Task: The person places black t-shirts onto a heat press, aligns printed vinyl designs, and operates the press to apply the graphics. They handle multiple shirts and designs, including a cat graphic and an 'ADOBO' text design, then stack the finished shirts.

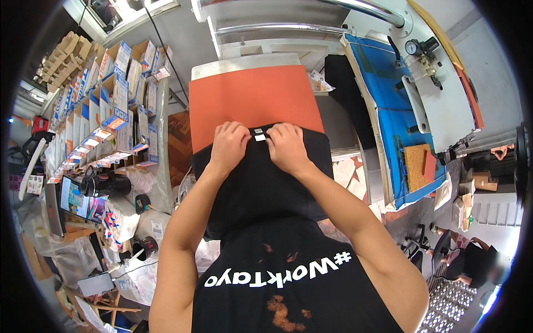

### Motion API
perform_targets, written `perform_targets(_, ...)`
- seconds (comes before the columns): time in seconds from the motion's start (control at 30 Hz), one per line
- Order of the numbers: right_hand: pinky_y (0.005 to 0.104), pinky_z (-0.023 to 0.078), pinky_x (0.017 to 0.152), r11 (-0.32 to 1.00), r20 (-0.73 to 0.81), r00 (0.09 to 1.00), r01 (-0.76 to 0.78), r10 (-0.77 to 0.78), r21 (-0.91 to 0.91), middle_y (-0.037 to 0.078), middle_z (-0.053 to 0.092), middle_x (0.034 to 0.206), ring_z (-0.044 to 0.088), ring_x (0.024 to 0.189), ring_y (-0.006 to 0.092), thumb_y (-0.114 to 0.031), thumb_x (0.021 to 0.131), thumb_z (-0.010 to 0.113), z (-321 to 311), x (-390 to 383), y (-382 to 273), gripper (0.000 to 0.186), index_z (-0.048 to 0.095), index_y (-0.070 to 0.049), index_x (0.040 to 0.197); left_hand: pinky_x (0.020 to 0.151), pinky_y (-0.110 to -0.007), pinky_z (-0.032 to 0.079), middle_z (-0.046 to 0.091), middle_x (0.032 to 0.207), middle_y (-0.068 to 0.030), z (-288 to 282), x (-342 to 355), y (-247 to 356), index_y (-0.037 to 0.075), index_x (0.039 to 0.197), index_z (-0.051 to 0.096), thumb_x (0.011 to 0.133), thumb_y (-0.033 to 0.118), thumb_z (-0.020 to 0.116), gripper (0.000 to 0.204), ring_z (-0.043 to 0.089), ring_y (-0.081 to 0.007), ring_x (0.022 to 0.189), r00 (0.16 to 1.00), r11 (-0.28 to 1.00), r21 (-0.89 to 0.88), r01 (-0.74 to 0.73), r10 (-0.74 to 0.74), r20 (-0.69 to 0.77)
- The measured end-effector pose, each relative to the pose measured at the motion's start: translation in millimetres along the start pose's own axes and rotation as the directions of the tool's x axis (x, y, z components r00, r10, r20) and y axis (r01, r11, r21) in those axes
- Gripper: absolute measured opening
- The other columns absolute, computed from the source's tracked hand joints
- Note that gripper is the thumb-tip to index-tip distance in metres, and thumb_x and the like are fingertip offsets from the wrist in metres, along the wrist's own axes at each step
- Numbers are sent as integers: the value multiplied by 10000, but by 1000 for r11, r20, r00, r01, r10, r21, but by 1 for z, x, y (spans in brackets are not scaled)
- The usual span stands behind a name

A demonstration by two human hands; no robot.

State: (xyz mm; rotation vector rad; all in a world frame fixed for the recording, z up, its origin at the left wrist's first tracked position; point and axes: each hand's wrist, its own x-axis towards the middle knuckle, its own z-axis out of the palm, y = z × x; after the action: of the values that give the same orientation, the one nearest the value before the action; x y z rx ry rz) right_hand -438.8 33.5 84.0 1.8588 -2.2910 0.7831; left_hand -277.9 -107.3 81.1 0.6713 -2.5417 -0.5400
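A black shirt (261, 183) is draped over the near part of a flat orange pad (252, 97), its neck edge toward the middle of the pad. White labels (260, 137) show at the centre of that edge. My left hand (230, 145) grips the neck edge just left of the labels, fingers curled over the cloth. On the other side of the labels, my right hand (286, 147) pinches the same edge. Both fingertips rest at the border between black cloth and orange pad. The lower part of the shirt hangs toward my body.
Cardboard boxes (114, 105) fill a shelf at left, above a laptop (83, 200) and a cluttered table. A blue-covered platen (383, 111) with a pressure gauge (412, 48) stands at right. Metal bars (283, 26) cross the far side. Another person (474, 261) is at lower right.
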Motion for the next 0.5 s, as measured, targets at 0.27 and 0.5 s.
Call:
perform_targets(0.27,487,367,1161,996,246,968,-65,47,65,206,565,1419,474,1392,367,-219,859,732,-8,-21,8,288,654,14,1009,1227,-647,192,638,1357,-49,-33,-18,26,45,914,737,721,298,891,354,440,-363,1422,923,981,186,-52,-24,383)
perform_targets(0.5,519,413,1089,974,108,979,154,-173,169,213,611,1304,548,1269,381,-152,794,757,-6,-13,-32,325,668,13,1060,1160,-606,297,675,1251,-109,-29,-36,7,102,1125,661,636,281,909,577,508,-352,1333,992,998,-55,13,-6,125)
